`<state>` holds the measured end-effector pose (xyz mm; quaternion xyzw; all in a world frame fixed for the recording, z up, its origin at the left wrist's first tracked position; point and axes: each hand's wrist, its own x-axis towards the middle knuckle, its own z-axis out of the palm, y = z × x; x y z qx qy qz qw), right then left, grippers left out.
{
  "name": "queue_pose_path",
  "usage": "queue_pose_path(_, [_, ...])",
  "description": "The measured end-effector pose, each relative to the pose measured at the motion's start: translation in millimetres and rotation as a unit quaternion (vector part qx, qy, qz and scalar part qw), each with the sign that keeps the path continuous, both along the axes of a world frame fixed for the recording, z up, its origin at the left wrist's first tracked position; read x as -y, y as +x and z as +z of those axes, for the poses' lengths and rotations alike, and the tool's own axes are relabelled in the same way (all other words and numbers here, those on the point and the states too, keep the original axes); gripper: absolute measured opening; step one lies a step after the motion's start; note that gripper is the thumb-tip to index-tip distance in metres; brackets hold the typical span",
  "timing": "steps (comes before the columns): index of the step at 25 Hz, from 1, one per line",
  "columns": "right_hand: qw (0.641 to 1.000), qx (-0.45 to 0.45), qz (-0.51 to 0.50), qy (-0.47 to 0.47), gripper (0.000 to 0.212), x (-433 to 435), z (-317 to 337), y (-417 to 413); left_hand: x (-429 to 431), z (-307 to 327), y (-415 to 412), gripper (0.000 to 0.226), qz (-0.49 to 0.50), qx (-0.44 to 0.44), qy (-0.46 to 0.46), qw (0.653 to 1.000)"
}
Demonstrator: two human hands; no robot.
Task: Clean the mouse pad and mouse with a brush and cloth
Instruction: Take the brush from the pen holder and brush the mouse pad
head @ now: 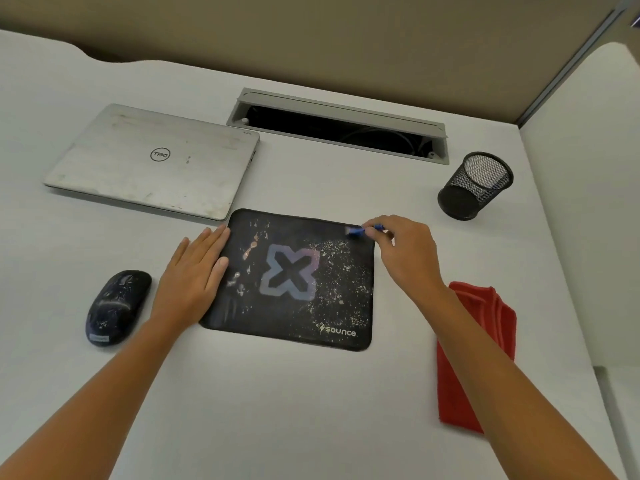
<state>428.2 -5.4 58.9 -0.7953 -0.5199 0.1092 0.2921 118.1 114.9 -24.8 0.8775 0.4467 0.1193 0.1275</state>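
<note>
Left hand [194,271] lies flat, fingers spread, on the crumb-strewn pad [294,282] — right hand [405,251] pinches a blue brush [358,231] at its far corner. Mouse [116,306] left; cloth [474,355] right.

I see even, soft overhead light with faint shadows. Wide-angle bending curves the frame edges; the brush [356,231] blurs slightly.

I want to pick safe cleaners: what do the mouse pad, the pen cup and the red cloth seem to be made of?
Mouse pad: likely matte fabric, going by its stitched-looking edge and printed logo.
Pen cup: black wire mesh, probably metal; light passes through its wall.
Cloth: soft, folded, fuzzy-looking, maybe microfibre.
</note>
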Motion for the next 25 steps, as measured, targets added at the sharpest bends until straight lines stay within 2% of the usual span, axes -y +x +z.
queue_pose_path(6, [0.999,0.012,-0.018,0.032,0.018,-1,-1,-6,0,0,0,0.056,0.002,0.001,-0.004,1.000])
queue_pose_path(11, [1.000,-0.007,-0.004,0.003,0.016,-5,-7,-17,2,2,1,0.055,0.004,0.005,-0.009,1.000])
queue_pose_path(13, [0.999,0.018,-0.027,0.022,0.018,-7,-7,-16,2,3,1,0.055,0.003,0.008,-0.011,1.000])
queue_pose_path(15, [0.999,0.031,-0.022,0.003,0.020,-10,-7,-16,2,4,2,0.055,0.006,0.012,-0.012,1.000])
queue_pose_path(17, [1.000,-0.011,-0.007,-0.008,0.021,-11,-6,-16,2,5,2,0.055,0.007,0.015,-0.012,1.000])
queue_pose_path(19, [0.999,-0.041,-0.019,0.021,0.021,-11,-4,-16,2,5,2,0.055,0.007,0.016,-0.013,1.000])
queue_pose_path(22, [0.999,-0.022,-0.021,0.016,0.021,-13,-4,-16,2,4,1,0.055,0.007,0.013,-0.013,1.000])
queue_pose_path(25, [0.996,-0.088,0.001,0.000,0.020,-16,-4,-20,1,3,1,0.055,0.007,0.011,-0.014,1.000])
